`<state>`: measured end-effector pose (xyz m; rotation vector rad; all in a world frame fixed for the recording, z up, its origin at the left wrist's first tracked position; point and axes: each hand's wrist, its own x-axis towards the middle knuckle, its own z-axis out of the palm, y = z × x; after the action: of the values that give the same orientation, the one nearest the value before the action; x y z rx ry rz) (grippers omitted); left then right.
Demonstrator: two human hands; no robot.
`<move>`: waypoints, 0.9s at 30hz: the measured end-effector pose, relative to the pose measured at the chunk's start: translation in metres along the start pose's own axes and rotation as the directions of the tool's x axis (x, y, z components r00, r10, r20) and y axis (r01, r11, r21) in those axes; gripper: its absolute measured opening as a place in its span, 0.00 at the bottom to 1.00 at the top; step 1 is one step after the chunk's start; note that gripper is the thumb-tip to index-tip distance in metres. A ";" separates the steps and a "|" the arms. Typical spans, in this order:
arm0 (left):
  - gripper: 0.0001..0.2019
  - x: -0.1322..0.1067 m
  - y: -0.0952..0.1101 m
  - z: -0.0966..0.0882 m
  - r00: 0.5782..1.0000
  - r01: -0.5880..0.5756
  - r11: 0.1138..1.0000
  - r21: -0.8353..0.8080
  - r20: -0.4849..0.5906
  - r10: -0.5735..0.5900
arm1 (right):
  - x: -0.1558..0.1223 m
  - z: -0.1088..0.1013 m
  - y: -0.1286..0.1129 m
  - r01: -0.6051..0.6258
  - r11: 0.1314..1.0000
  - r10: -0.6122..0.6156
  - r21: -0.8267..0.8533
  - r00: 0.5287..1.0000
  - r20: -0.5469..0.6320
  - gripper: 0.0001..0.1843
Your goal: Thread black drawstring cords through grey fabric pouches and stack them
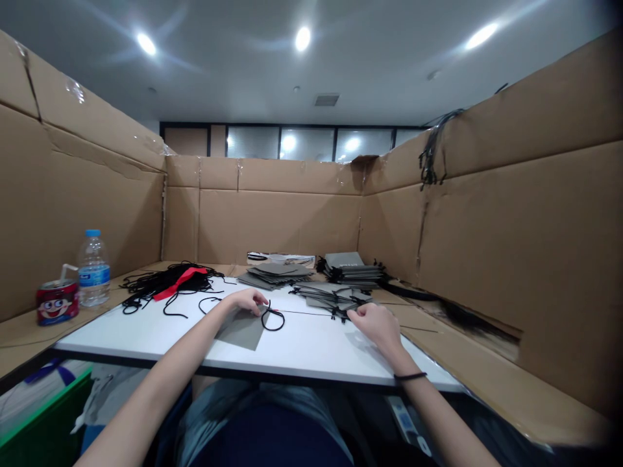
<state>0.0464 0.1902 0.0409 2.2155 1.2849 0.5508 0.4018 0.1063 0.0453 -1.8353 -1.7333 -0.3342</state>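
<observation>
Head view, looking forward and down across a white table (311,353) boxed in by cardboard walls (277,220). Left hand (246,301) arched at the knuckles, fingers bunched at the top of a black cord loop (280,327) that lay on the table; whether pinching the cord or only touching it, impossible to tell. Just beneath that hand, a flat grey paper piece (241,331), lying at an angle, with the loop at its edge. Right hand (377,326) resting on the table, fingers loosely curled, nothing visible in them, a black wristband (410,375) around the wrist. Just ahead of those fingers, a stack of grey paper bags (331,296) with black cords bunched at one end. Farther back, two more stacks of grey bags (275,274) (351,269). At the table's far left, a tangled pile of black cords (146,288) with a red strip (179,283) across it. Beyond the table's left edge, a plastic water bottle (93,271) beside a cartoon-faced can (57,302) with a straw. High on the right wall, a bundle of black cords (431,149) hanging.
</observation>
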 end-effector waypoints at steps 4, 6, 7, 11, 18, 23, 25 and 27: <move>0.22 -0.001 0.000 -0.002 0.999 0.005 1.000 0.000 0.031 -0.005 | 0.000 -0.001 0.002 0.017 0.998 -0.018 -0.053 0.999 -0.028 0.17; 0.22 0.000 -0.001 -0.002 0.999 0.006 1.000 -0.001 0.038 -0.006 | 0.001 -0.001 0.003 0.036 0.996 -0.039 -0.083 0.998 -0.038 0.17; 0.22 0.000 -0.001 -0.002 0.999 0.005 1.000 -0.001 0.038 -0.005 | 0.001 -0.001 0.003 0.041 0.995 -0.045 -0.095 0.998 -0.040 0.17; 0.23 0.002 -0.004 -0.002 1.000 0.009 1.000 0.005 0.027 -0.010 | 0.001 -0.002 0.004 0.031 0.993 -0.034 -0.115 0.999 -0.023 0.17; 0.24 0.003 -0.005 0.001 1.000 -0.011 1.000 0.023 -0.017 0.012 | 0.001 -0.003 0.003 0.044 0.993 -0.045 -0.108 0.999 -0.004 0.17; 0.24 0.003 -0.005 0.001 0.998 -0.052 0.998 0.021 -0.031 0.053 | 0.000 -0.004 0.002 0.063 0.993 -0.065 -0.101 0.998 -0.017 0.17; 0.24 0.004 -0.006 0.000 0.998 -0.062 0.998 0.018 -0.029 0.062 | 0.000 -0.004 0.003 0.058 0.993 -0.061 -0.099 0.998 -0.024 0.17; 0.24 0.005 -0.008 0.001 0.998 -0.067 0.998 0.013 -0.019 0.068 | 0.000 -0.003 0.003 0.053 0.993 -0.057 -0.103 0.998 -0.032 0.17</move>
<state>0.0437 0.1974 0.0360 2.2760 1.2299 0.5926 0.4053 0.1046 0.0471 -1.8444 -1.7748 -0.4823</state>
